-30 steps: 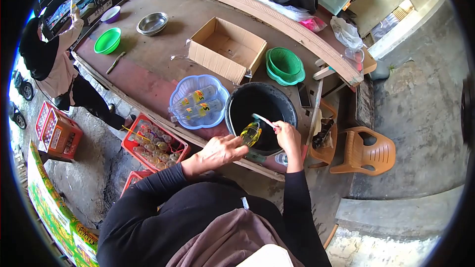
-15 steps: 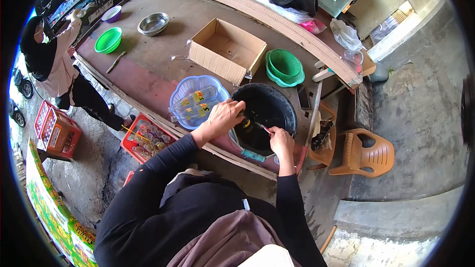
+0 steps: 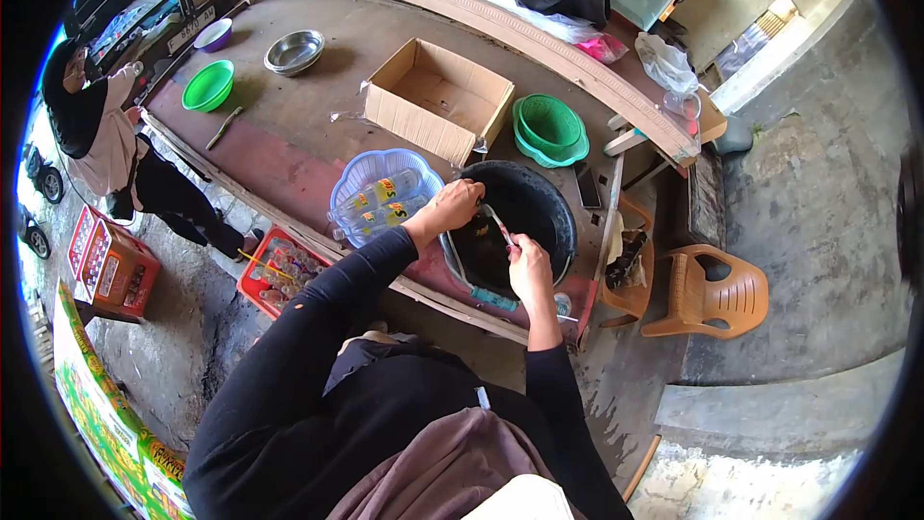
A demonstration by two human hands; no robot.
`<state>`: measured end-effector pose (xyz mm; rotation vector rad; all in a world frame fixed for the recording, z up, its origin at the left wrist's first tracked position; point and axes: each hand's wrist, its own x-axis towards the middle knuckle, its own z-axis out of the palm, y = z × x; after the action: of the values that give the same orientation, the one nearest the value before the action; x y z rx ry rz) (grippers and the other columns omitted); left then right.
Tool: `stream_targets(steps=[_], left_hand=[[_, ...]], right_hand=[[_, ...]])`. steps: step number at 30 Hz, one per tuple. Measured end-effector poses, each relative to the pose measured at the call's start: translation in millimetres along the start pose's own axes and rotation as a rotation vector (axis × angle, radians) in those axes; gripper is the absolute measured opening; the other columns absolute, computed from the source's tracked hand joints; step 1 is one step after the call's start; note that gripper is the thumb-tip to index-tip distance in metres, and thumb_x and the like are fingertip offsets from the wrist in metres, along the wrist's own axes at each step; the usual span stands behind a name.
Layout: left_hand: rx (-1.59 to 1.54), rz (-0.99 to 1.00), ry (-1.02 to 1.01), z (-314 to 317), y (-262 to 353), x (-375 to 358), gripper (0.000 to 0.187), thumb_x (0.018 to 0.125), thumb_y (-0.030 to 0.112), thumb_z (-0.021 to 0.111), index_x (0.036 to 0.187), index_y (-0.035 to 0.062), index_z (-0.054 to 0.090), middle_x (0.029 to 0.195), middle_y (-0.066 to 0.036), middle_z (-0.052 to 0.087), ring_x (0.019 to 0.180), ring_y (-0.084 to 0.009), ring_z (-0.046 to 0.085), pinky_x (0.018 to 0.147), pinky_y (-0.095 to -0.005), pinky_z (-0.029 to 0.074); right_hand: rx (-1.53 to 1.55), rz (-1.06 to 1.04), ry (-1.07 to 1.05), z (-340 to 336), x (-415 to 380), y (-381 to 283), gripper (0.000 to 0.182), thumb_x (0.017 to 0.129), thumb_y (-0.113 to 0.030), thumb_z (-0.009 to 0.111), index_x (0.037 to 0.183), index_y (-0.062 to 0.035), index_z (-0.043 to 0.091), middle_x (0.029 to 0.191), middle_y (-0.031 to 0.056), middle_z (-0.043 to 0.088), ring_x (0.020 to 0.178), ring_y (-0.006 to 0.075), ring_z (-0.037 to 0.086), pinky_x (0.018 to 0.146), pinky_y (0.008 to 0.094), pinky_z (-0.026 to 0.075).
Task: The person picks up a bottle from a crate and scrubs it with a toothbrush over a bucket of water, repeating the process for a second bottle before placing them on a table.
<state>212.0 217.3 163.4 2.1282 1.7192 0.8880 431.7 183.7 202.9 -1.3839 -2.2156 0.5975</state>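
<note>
A black bucket [image 3: 549, 202] stands at the table's near edge. Over its left side, my left hand [image 3: 456, 206] is closed around a bottle [image 3: 481, 227], mostly hidden by the fingers and the bucket's dark inside; a bit of yellow shows on it. My right hand [image 3: 531, 272], above the bucket's near rim, grips a thin white and red brush like a toothbrush [image 3: 500, 225], its far end up at the bottle. Just left of the bucket, a blue plastic basket [image 3: 358, 171] holds several clear bottles [image 3: 383, 191] with yellow labels.
A cardboard box [image 3: 423, 125], green basins [image 3: 551, 130], a metal bowl [image 3: 294, 52] and a knife [image 3: 223, 128] are on the table. A red crate of bottles [image 3: 258, 274] sits on the floor at left, near another person [image 3: 101, 135]. Brown chairs [image 3: 712, 294] stand at right.
Both hands have shifted slightly: the left up and right, the right down and left. The brush now points more steeply upward. The other person's arm has lowered.
</note>
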Motion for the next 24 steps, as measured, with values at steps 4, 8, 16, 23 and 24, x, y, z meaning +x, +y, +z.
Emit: stream_targets(steps=[4,8,16,23,24], left_hand=[[0.001,0.041,-0.009,4,-3,2,0.027,0.067,0.006,0.075,0.09,0.0023,0.062,0.091,-0.018,0.065,0.089,-0.0366,0.065,0.078,-0.0445,0.052],[-0.016,0.023,-0.067,1,-5,2,0.034,0.068,0.014,0.077,0.096,0.0007,0.063,0.09,-0.018,0.066,0.092,-0.0371,0.064,0.082,-0.0429,0.05],[-0.019,-0.014,0.013,2,3,0,0.035,0.076,0.027,0.077,0.092,0.0002,0.06,0.088,-0.019,0.066,0.085,-0.0386,0.064,0.075,-0.0445,0.051],[0.031,0.01,0.078,4,9,-5,0.03,0.078,0.026,0.074,0.091,0.0024,0.06,0.083,-0.018,0.065,0.081,-0.0372,0.065,0.071,-0.045,0.052],[0.009,-0.008,0.073,4,10,-5,0.029,0.079,0.027,0.073,0.088,0.0017,0.062,0.083,-0.018,0.065,0.081,-0.0372,0.065,0.071,-0.0452,0.052]], right_hand=[[-0.2,0.106,-0.089,1,-1,2,0.017,0.089,-0.009,0.053,0.099,0.0006,0.063,0.096,0.0235,0.065,0.091,0.0435,0.063,0.079,0.0493,0.051],[-0.051,-0.028,0.043,-6,-10,-21,0.017,0.09,-0.009,0.051,0.097,0.0013,0.063,0.094,0.0256,0.064,0.088,0.0442,0.064,0.078,0.0513,0.051],[-0.094,0.032,-0.011,-13,-19,-28,0.022,0.093,-0.013,0.051,0.105,0.0013,0.061,0.1,0.024,0.062,0.09,0.0417,0.064,0.078,0.0497,0.052],[-0.218,0.111,-0.037,-4,-22,-7,0.02,0.093,-0.014,0.05,0.101,0.0015,0.061,0.099,0.0247,0.062,0.09,0.0415,0.064,0.077,0.0493,0.052],[-0.179,0.064,0.0,-7,-25,-20,0.02,0.094,-0.014,0.05,0.103,0.0008,0.061,0.1,0.0238,0.062,0.09,0.0414,0.064,0.077,0.0492,0.052]])
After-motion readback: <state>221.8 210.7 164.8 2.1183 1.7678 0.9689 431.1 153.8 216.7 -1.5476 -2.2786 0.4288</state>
